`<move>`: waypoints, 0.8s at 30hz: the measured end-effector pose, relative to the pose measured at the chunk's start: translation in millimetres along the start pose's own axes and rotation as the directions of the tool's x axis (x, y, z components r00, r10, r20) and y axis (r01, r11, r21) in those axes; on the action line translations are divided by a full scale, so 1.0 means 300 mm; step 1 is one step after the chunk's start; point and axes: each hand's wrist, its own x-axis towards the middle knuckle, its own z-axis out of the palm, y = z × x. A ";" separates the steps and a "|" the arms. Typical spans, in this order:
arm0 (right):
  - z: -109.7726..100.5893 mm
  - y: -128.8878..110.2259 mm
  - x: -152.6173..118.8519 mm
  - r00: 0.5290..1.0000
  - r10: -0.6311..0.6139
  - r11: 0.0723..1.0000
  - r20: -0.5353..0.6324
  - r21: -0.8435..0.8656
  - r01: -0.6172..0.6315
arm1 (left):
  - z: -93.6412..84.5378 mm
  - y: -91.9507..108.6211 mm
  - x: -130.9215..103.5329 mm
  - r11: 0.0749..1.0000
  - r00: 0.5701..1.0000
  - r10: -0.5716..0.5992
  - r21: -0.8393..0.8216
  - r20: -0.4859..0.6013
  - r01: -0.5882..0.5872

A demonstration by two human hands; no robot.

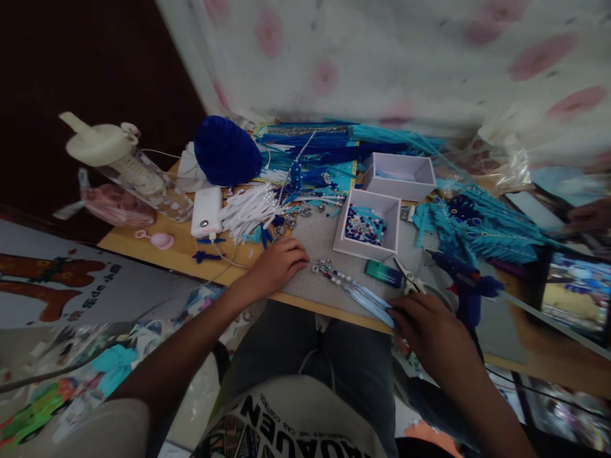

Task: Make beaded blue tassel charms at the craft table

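Observation:
In the head view my left hand [282,262] rests on the grey mat near the table's front edge, its fingers lying loosely side by side with nothing visible in them. To its right lies a beaded tassel [365,297], with a silver charm, white, red and blue beads and pale-blue strands. My right hand [427,321] pinches the lower end of those strands at the edge. Scissors [411,277] and a small green-and-blue box [383,273] lie just beyond the tassel. A white box [340,238] behind them holds loose blue, red and white beads.
A second white box [405,189] stands behind. On the right are a blue glue gun [465,280], turquoise feather-like pieces [501,235] and a lit screen [575,292]. White loops [251,213], a power bank [206,213] and a tilted bottle [153,178] occupy the left. Another person's hand [589,216] shows far right.

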 end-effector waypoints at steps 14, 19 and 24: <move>-0.004 0.012 -0.011 0.996 0.056 0.996 0.066 0.071 -0.060 | -0.051 0.014 0.044 0.993 0.993 -0.121 0.006 0.001 0.121; -0.004 0.002 0.005 0.999 0.043 0.996 0.030 0.082 -0.045 | -0.038 0.016 0.109 0.998 0.992 -0.009 0.061 0.123 0.002; -0.004 -0.010 0.031 0.999 0.025 0.991 0.020 0.131 -0.028 | -0.013 0.018 0.137 0.996 0.973 0.025 0.073 0.228 -0.043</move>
